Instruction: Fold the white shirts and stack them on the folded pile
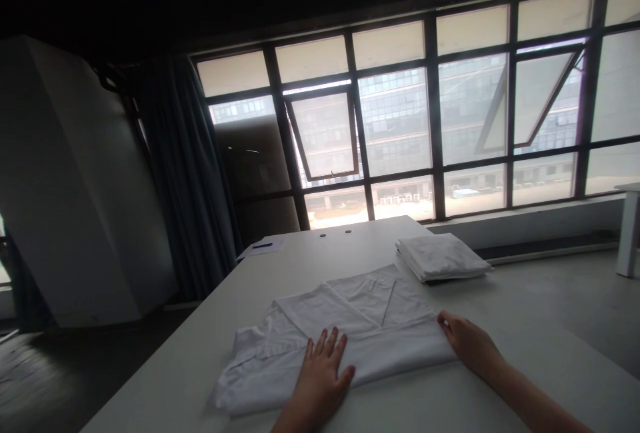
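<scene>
One window wall (395,120): dark-framed panes across the far side, with two sashes tilted open.

One pillar (90,186), grey, far left.

One tabletop (310,260), white, running from the near side toward the windows.

One curtain (185,166), dark blue, hanging in folds between pillar and windows.

One white garment (390,346), lying flat and folded on the near part of the tabletop. Long axis runs left to right, its right end angled somewhat toward the far side. Near edge is a long fold, fairly straight; far edge is uneven, creased and stepped at the left. A V-shaped line right of the middle opens toward the far side and points to the near. Which end is the neck, cannot tell.

One folded white bundle (445,253), beyond the garment's far right corner, at the tabletop's right edge.

Two bare hands. Left hand (323,380): palm down on the garment's near fold, fingers spread, grip wide and holding nothing. Right hand (465,340): at the garment's right end, grip closed, thumb and forefinger together pinching the cloth edge.

One sheet of paper (275,248), white, at the tabletop's far left edge.

One pen (263,245), dark blue, on the paper, lying left to right.

Two round fittings (323,236), dark, near the tabletop's far end.
</scene>
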The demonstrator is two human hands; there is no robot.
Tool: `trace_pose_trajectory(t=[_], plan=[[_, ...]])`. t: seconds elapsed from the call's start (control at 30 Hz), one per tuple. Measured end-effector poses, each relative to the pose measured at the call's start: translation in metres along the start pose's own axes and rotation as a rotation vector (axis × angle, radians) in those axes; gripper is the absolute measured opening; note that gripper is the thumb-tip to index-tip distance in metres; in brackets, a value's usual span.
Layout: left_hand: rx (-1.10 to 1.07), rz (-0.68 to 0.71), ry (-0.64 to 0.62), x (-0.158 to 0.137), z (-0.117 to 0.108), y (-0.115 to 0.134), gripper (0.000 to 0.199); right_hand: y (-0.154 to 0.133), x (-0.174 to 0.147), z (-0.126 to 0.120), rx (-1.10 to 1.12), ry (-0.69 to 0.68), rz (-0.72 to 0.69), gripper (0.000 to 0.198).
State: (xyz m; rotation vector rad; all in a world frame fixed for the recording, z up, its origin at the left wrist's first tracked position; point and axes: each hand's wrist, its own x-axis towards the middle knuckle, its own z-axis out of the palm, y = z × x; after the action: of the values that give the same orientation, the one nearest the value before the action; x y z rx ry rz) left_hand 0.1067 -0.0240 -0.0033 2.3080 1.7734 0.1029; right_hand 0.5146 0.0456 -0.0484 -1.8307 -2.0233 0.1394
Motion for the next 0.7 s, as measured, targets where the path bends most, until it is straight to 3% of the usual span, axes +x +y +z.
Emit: trace_pose_trajectory(t=[0.13,0.23,0.3,0.37,0.5,0.7], plan=[[0.003,0.000,-0.002,0.001,0.000,0.002,0.086,0.002,-0.001,-0.007,-0.095,0.029,0.039,0.030],[0.005,0.001,-0.007,0.002,0.001,0.002,0.093,-0.003,-0.004,-0.013,-0.179,0.141,0.042,0.029],[0.004,-0.006,-0.003,0.002,0.001,0.002,0.094,-0.017,-0.008,-0.016,-0.188,0.231,-0.069,0.027],[0.000,-0.009,-0.002,0.001,0.002,0.001,0.095,-0.040,-0.012,-0.017,-0.142,0.237,-0.259,0.027],[-0.018,-0.014,0.012,0.000,0.002,0.001,0.092,-0.107,-0.018,-0.008,0.052,0.008,-0.577,0.025],[-0.024,-0.008,0.028,0.002,0.004,0.000,0.086,-0.196,-0.015,0.036,0.171,-0.225,-0.615,0.057]])
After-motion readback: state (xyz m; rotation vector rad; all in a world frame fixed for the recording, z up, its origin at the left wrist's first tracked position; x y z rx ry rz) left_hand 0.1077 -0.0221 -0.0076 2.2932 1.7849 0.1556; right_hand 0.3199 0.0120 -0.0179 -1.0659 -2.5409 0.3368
